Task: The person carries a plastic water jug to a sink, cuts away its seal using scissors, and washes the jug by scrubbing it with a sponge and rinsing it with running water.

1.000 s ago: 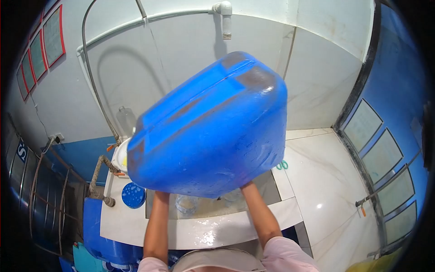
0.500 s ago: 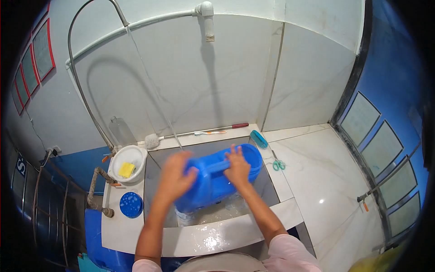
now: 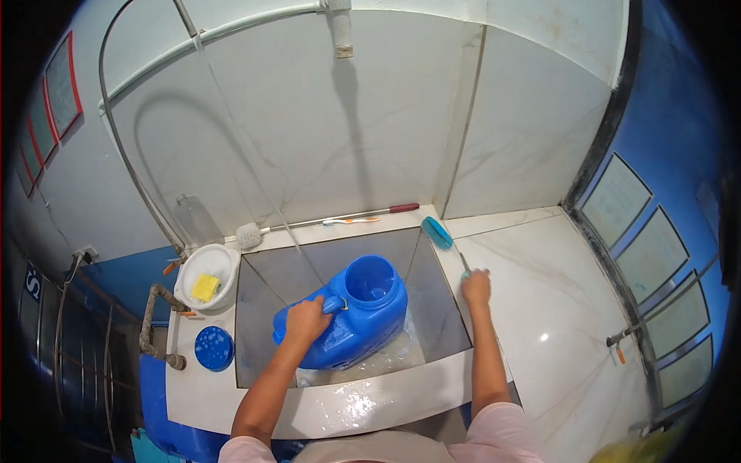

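Note:
In the sink point(image 3: 262, 309) a large blue plastic jug point(image 3: 363, 328) is tilted, its wide round mouth facing up and away from me. My left hand point(image 3: 307, 320) is wrapped round the jug's handle. Over on the right-hand rim of the sink, my right hand point(image 3: 476, 287) has its fingers closed on a pair of scissors point(image 3: 463, 263). Most of their teal handles is hidden under the fingers, with the blades pointing away. A blue scrub brush point(image 3: 437, 232) lies just beyond the scissors. Wet, foamy water covers part of the sink floor.
A hose point(image 3: 187, 19) lets a thin stream of water fall into the sink. Along the back ledge lie a long-handled brush point(image 3: 340, 220) and a toothbrush point(image 3: 351, 221). On the left stand a white basin point(image 3: 185, 285) with a yellow sponge point(image 3: 205, 288) and a blue lid point(image 3: 214, 349).
My right hand has left the jug and moved right to the scissors. The jug has turned, its mouth swinging toward me and left, while my left hand has taken its handle.

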`<state>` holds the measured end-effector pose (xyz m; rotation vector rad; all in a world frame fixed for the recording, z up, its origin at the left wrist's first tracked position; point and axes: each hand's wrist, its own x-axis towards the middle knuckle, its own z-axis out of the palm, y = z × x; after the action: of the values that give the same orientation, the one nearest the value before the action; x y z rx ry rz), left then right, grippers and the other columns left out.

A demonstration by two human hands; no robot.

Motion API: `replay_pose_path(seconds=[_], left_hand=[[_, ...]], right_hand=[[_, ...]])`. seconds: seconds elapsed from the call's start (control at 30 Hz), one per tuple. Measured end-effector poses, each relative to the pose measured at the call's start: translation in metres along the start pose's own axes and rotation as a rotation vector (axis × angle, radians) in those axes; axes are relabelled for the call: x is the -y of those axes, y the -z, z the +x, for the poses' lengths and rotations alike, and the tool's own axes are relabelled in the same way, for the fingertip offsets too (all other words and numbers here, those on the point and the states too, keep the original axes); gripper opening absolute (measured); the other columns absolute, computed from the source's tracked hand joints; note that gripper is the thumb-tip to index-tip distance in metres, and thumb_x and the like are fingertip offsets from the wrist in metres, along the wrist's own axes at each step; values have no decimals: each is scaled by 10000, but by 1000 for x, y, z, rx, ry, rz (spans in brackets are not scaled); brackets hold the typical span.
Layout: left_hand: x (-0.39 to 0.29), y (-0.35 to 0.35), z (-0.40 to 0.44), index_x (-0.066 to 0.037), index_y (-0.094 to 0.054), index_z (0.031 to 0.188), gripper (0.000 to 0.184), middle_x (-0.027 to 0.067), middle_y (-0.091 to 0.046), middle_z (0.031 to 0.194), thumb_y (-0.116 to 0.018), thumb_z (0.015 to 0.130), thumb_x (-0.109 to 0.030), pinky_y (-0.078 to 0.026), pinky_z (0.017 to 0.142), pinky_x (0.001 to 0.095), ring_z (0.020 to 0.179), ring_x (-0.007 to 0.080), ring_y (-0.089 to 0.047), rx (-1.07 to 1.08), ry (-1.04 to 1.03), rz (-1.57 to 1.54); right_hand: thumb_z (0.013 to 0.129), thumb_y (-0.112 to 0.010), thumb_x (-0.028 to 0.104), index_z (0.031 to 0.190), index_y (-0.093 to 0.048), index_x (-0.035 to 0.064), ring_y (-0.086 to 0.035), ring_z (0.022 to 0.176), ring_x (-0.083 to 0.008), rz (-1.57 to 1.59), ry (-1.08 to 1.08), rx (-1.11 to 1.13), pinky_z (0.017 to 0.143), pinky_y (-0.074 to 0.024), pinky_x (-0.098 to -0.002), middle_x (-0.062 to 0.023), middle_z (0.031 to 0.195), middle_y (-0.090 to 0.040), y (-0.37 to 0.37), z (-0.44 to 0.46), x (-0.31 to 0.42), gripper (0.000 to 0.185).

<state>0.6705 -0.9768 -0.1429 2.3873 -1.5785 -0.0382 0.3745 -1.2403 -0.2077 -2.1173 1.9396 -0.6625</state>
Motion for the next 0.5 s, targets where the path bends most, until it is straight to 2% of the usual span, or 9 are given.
replay_pose_path(seconds=[0.17, 0.2, 0.23, 0.3, 0.37, 0.4, 0.43, 0.47, 0.5], left_hand=[[23, 49, -49, -65, -607, 767, 208, 192, -612, 688, -655, 677, -247, -471, 597, 460, 659, 366, -601, -141, 63, -16], [27, 70, -62, -67, -609, 760, 205, 189, -608, 680, -660, 668, -244, -467, 592, 455, 650, 367, -597, -198, 69, -32], [33, 94, -75, -67, -608, 749, 209, 184, -603, 675, -666, 659, -247, -461, 583, 447, 646, 368, -591, -204, 84, -47], [54, 138, -98, -67, -600, 719, 204, 176, -590, 665, -674, 626, -232, -445, 563, 423, 638, 363, -581, -227, 123, -75], [71, 176, -123, -40, -586, 690, 170, 174, -571, 630, -662, 567, -130, -441, 541, 390, 590, 336, -582, -363, 140, -144], [68, 200, -133, -20, -571, 666, 157, 167, -561, 614, -651, 548, -85, -434, 529, 353, 565, 290, -586, -383, 165, -206], [71, 215, -146, -10, -556, 652, 152, 162, -549, 603, -645, 545, -74, -419, 517, 336, 550, 268, -575, -446, 175, -174], [77, 227, -157, -1, -541, 638, 149, 158, -537, 593, -638, 543, -62, -404, 506, 319, 535, 246, -563, -511, 183, -140], [82, 237, -167, 14, -510, 626, 194, 146, -493, 558, -661, 537, -69, -368, 484, 298, 494, 236, -519, -587, 154, -89]], right_hand=[[798, -546, 152, 870, -613, -45, -603, 794, -404, -36, -21, -3, 723, -497, -449, -278, 1184, -443, -27, 3, -31, 219], [777, -577, 180, 836, -627, -28, -611, 781, -399, -54, -32, 55, 702, -499, -449, -272, 1073, -534, -12, 1, -19, 222], [777, -577, 180, 836, -627, -28, -611, 781, -399, -45, -23, 65, 702, -499, -449, -272, 1073, -534, 0, -1, -2, 222], [737, -593, 203, 787, -637, -20, -620, 724, -379, 3, 141, 192, 655, -495, -440, -238, 835, -620, 11, 0, 35, 233], [704, -575, 206, 728, -637, -14, -629, 625, -309, 262, 327, 510, 586, -486, -396, -187, 608, -602, -16, 16, 92, 230], [689, -557, 210, 685, -619, -15, -603, 556, -225, 481, 431, 629, 537, -466, -351, -134, 567, -580, -23, 12, 133, 233], [758, -549, 175, 730, -602, -17, -549, 543, -110, 648, 486, 823, 523, -487, -266, -57, 613, -569, -42, 11, 176, 202], [792, -530, 145, 737, -591, -6, -546, 552, -97, 838, 393, 978, 526, -503, -238, -52, 649, -568, -55, -1, 221, 171], [804, -531, 149, 739, -575, -6, -562, 563, -119, 784, 432, 1095, 543, -527, -245, -84, 681, -576, -73, -5, 261, 175]])
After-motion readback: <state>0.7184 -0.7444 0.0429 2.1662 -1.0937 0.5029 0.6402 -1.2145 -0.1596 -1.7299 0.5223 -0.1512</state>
